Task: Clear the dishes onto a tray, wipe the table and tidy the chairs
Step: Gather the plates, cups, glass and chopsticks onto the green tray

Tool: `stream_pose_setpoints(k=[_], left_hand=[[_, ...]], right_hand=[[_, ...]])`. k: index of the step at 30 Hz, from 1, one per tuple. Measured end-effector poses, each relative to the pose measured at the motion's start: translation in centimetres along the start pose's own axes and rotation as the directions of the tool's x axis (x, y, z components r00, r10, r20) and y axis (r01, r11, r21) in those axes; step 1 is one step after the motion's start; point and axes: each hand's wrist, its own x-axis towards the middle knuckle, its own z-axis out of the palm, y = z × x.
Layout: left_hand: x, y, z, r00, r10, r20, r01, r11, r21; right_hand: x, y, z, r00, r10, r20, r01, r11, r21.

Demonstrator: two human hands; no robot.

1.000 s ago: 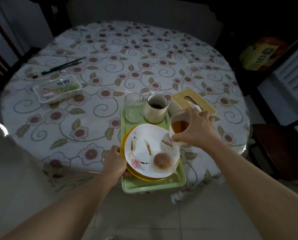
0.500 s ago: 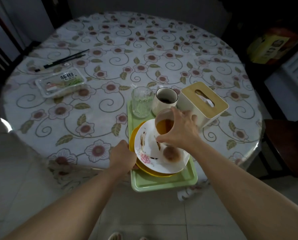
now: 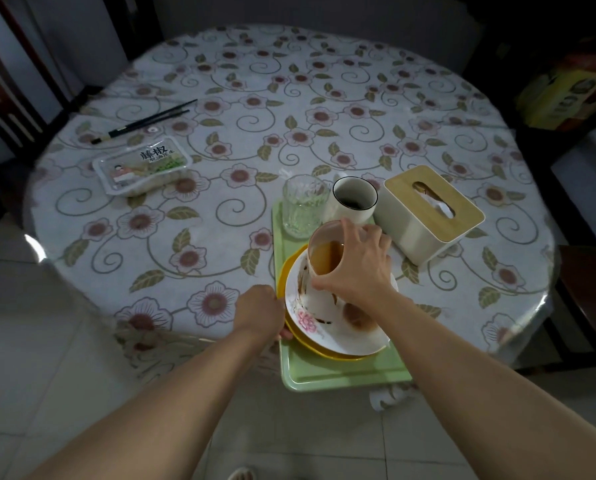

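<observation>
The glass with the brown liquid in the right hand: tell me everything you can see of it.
The clear tumbler-shaped glass of brown liquid looks roughly half full and is tilted, mouth leaning up and left. The right hand wraps it in a side grip, hiding its right wall. It hangs over the stained white flowered plate on the green plastic tray; whether its base touches the plate is hidden.

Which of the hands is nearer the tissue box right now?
Right. The right hand holds the glass of brown liquid just left of the tissue box; the left hand is farther away, at the tray's left edge.
</observation>
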Motion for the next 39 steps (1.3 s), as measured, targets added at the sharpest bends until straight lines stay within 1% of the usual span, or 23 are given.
stream_pose_setpoints(k=[7,11,15,17,20,23,26,28,32,35,39], left_hand=[[-0.2,0.1,-0.2,0.998,-0.048,0.048,0.049,0.998,-0.024],[-0.2,0.1,-0.2,0.996,-0.076,0.040,0.076,0.997,-0.017],[-0.5,0.6,-0.4,0.994,-0.105,0.018,0.104,0.993,0.051],[-0.5,1.0,-0.6,0.995,-0.094,-0.028,0.097,0.989,0.111],[-0.8,1.7,-1.3,0.991,-0.075,-0.112,0.094,0.980,0.175],[-1.1,2.7,-2.6,0.986,-0.049,-0.158,0.077,0.981,0.177],[-1.1,3.6,-4.2,0.968,0.039,-0.247,0.009,0.982,0.189],[-0.8,4.0,-5.5,0.949,0.060,-0.308,-0.003,0.983,0.182],[0.5,4.5,-8.6,0.948,0.056,-0.315,0.000,0.985,0.175],[2.0,4.6,-10.9,0.945,0.067,-0.320,-0.010,0.984,0.175],[5.9,4.1,-15.0,0.953,0.102,-0.285,-0.060,0.986,0.153]], right_hand=[[-1.1,0.7,0.3,0.998,-0.015,0.069,0.017,0.999,-0.033],[-1.1,0.6,0.0,0.993,-0.027,0.112,0.033,0.998,-0.054],[-1.1,0.6,-0.3,0.980,-0.033,0.199,0.045,0.997,-0.058],[-1.1,0.7,-0.8,0.977,-0.038,0.211,0.047,0.998,-0.039],[-1.1,0.3,-1.7,0.978,-0.047,0.201,0.048,0.999,-0.003],[-1.1,-0.5,-3.1,0.981,-0.079,0.179,0.078,0.997,0.013],[-1.1,-1.6,-4.6,0.983,-0.108,0.151,0.105,0.994,0.031],[-0.9,-2.4,-5.4,0.986,-0.128,0.111,0.125,0.992,0.032],[0.1,-4.5,-6.2,0.982,-0.159,0.102,0.149,0.984,0.101],[1.3,-6.8,-6.1,0.978,-0.176,0.109,0.166,0.982,0.094],[4.0,-11.2,-5.2,0.984,-0.167,0.056,0.161,0.982,0.100]])
